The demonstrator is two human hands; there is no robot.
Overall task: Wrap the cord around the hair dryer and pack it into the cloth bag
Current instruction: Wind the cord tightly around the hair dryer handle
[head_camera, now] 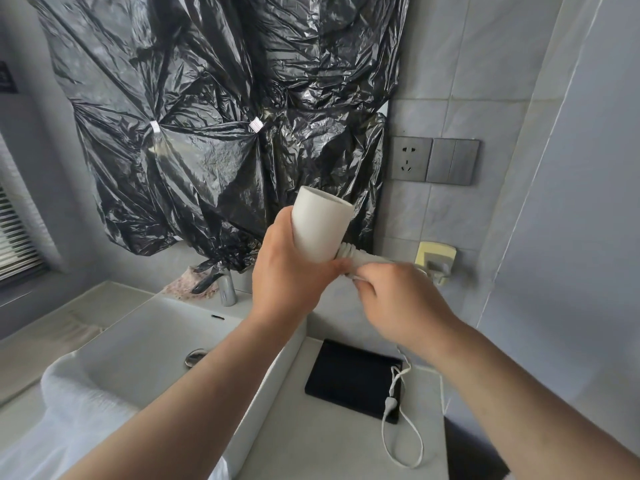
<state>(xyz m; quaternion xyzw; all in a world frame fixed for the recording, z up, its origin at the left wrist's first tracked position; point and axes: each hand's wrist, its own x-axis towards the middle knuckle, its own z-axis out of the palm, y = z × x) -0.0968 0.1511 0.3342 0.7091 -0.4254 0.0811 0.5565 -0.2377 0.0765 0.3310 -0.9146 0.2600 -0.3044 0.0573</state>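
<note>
A white hair dryer (320, 225) is held up in front of the wall, its barrel pointing up and away. My left hand (289, 268) grips the barrel from the left. My right hand (398, 299) is closed around the handle, where several turns of white cord (349, 252) are wound near the barrel. The loose end of the cord (401, 431) hangs down and loops over the counter. A flat black cloth bag (349, 375) lies on the counter below my right hand.
A white sink (145, 344) with a chrome tap (227, 289) sits to the left. Black plastic sheeting (207, 116) covers the wall behind. A wall socket (410, 158) and switch (453, 161) are at the right, a holder (438, 259) below them.
</note>
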